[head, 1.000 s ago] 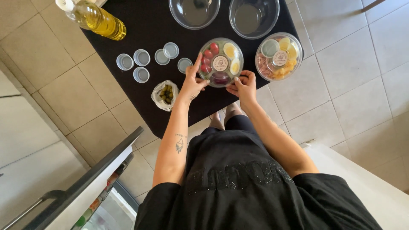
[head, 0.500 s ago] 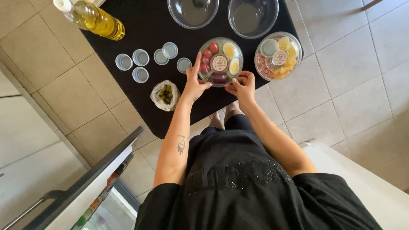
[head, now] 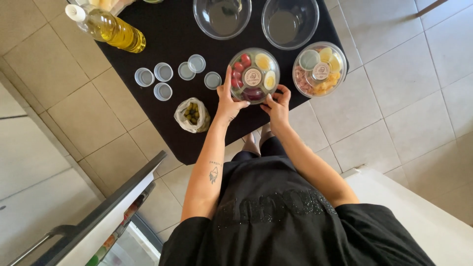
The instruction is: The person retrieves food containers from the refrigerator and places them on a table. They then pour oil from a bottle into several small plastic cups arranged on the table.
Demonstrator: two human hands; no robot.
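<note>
Little has shifted since a second ago: my left hand (head: 227,101) and right hand (head: 277,103) remain clasped on either side of the lidded salad bowl (head: 254,75), which sits on the black desk (head: 172,34) beside a second filled bowl (head: 319,68). Both hands' grip is narrow, holding the bowl's rim. The fingertips look to be working the lid, though I cannot be sure.

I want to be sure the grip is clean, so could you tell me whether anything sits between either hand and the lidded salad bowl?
Nothing visible does. The left hand touches the near-left rim of the lidded salad bowl, and the right hand touches its near edge. The small lidded cup stands just left of the left hand's fingers, outside the contact.
</note>
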